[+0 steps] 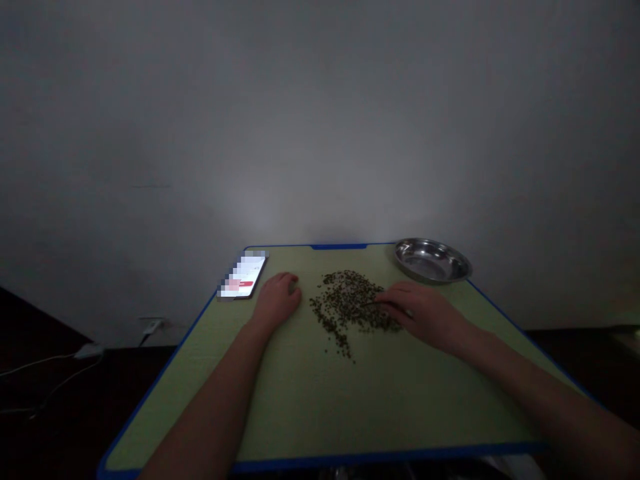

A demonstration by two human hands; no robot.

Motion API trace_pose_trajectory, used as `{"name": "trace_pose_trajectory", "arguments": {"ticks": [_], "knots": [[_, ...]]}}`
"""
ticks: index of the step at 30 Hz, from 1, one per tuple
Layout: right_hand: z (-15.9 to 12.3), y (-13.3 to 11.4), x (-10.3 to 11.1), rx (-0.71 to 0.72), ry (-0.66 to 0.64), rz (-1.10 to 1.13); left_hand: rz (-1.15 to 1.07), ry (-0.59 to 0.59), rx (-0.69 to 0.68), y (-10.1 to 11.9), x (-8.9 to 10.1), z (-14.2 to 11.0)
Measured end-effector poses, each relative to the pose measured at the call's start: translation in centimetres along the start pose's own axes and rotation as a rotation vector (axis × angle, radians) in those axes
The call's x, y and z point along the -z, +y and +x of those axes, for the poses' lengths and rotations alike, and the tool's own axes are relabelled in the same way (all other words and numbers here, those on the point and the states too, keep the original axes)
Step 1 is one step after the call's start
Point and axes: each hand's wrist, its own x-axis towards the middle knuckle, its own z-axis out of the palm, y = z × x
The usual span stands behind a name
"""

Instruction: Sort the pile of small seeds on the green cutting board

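Note:
A loose pile of small dark seeds or beans (345,293) is spread over the middle of the green table. At its right side, my right hand (413,310) grips a thin pointed tool that looks like tweezers (373,303), with the tip among the seeds. The fine shape of the tool is hard to make out in the dim light. Left of the pile, my left hand (279,299) rests on the tabletop with loosely curled fingers. A gap shows between its thumb and forefinger, and I see nothing held there.
A shallow shiny metal bowl (433,260) stands at the back right corner. A phone with a lit screen (245,277) lies at the back left. The table (310,400) has a blue rim and faces a plain wall (320,120). Cables (50,363) run at the lower left.

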Motion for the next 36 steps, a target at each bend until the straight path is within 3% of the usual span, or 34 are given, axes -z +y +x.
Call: {"name": "trace_pose_trajectory", "arguments": {"ticks": [4, 14, 28, 36], "knots": [[-0.3, 0.5, 1.1, -0.081, 0.029, 0.065, 0.008, -0.003, 0.004, 0.1, 0.1, 0.0], [-2.2, 1.2, 1.9, -0.217, -0.113, 0.134, -0.004, 0.005, -0.007, -0.2, -0.2, 0.0], [-3.7, 3.2, 1.7, -0.421, -0.207, 0.306, -0.002, -0.005, -0.006, -0.2, -0.1, 0.1], [-4.1, 3.8, 1.2, -0.458, -0.207, 0.344, 0.002, -0.009, 0.001, -0.2, 0.0, 0.1]]}}
